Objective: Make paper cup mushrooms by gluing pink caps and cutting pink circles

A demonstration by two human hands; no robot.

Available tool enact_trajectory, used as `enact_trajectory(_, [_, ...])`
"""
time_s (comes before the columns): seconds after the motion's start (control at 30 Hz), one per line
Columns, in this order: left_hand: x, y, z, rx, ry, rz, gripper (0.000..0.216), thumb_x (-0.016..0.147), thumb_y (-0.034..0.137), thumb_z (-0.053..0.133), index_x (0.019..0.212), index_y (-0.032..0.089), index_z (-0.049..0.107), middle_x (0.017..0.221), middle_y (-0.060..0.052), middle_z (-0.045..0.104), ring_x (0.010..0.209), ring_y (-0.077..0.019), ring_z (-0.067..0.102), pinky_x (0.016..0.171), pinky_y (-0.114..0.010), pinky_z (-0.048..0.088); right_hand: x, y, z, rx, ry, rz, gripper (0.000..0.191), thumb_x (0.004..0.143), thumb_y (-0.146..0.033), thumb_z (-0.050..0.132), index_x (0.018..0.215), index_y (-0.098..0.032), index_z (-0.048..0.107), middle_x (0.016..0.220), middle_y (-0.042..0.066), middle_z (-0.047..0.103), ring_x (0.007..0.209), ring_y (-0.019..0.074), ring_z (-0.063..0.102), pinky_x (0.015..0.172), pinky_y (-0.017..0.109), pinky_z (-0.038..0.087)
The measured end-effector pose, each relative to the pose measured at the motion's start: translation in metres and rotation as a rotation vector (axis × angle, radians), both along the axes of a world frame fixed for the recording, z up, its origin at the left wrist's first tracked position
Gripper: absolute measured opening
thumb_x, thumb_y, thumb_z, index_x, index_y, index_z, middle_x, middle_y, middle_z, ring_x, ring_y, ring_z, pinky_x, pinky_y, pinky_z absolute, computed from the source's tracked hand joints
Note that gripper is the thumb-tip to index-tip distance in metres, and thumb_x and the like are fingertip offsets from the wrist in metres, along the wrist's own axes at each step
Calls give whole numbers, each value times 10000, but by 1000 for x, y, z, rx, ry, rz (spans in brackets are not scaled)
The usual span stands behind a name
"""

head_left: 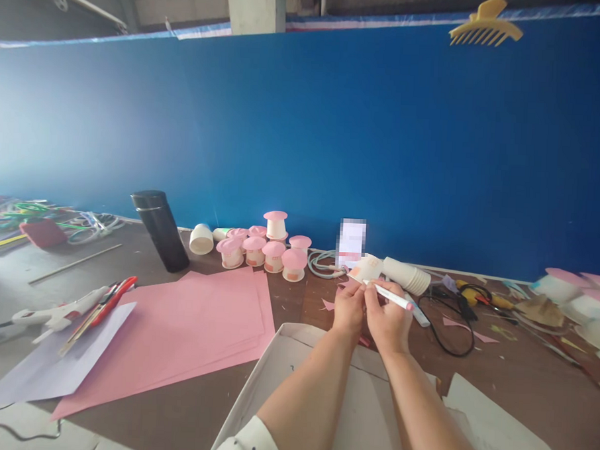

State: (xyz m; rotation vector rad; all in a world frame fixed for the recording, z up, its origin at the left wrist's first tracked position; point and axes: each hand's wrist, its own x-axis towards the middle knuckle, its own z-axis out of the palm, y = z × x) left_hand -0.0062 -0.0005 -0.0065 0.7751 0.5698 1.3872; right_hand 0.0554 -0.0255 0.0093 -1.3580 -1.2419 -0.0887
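Note:
My left hand (349,309) is closed on a white paper cup (366,268) with orange patches on its side, held tilted above the table. In my right hand (388,322) is a white marker pen (393,297) with a pink end, its tip against or very near the cup. Both hands are close together, and the fingertips are partly hidden behind them. Just right of the held cup lies a stack of white paper cups (407,276). Several finished-looking cups with pink paper tops (273,252) stand in a group to the left.
Pink paper sheets (196,320), a glue gun (62,314) and a red utility knife (110,303) lie left. A black flask (161,232) stands behind them. A shallow white box (273,376) sits under my forearms. A black cable (453,351) and paper scraps lie right; a blue partition (304,132) rises behind.

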Motion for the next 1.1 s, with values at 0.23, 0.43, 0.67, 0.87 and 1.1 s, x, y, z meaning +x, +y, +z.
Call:
enact_trajectory(0.23, [1,0,-1,1,53,10,307,702,376,722,895,141,767,841,-100,721,866,-243,660,883,-372,481,0,0,0,2,-19,-3,168,806,-337,599,832,-175,637,771,90,708,696,220,671,644,316,520])
enact_trajectory(0.43, [0,-3,2,1,99,28,278,704,379,716,851,148,770,803,-90,717,859,-237,653,862,-353,485,0,0,3,20,-28,-37,147,805,-323,591,808,-183,633,765,87,705,707,222,672,647,315,523])
enact_trajectory(0.67, [-1,-2,1,21,123,27,278,717,380,702,856,148,768,804,-90,713,843,-231,648,853,-352,486,-1,-1,3,28,-36,-37,129,800,-305,593,808,-183,635,766,83,703,710,222,669,650,316,525])
enact_trajectory(0.87, [2,-1,-1,-19,58,32,260,720,373,698,846,151,744,787,-62,692,838,-203,636,845,-315,475,0,-2,6,91,49,-63,155,832,-310,593,851,-166,645,841,109,701,778,229,664,724,342,527])
enact_trajectory(1.1, [3,2,-3,-15,-26,-5,308,710,403,708,889,154,733,797,-49,682,807,-186,622,831,-306,468,1,-2,5,97,2,5,165,834,-332,599,830,-175,646,826,96,703,789,231,663,756,364,527])
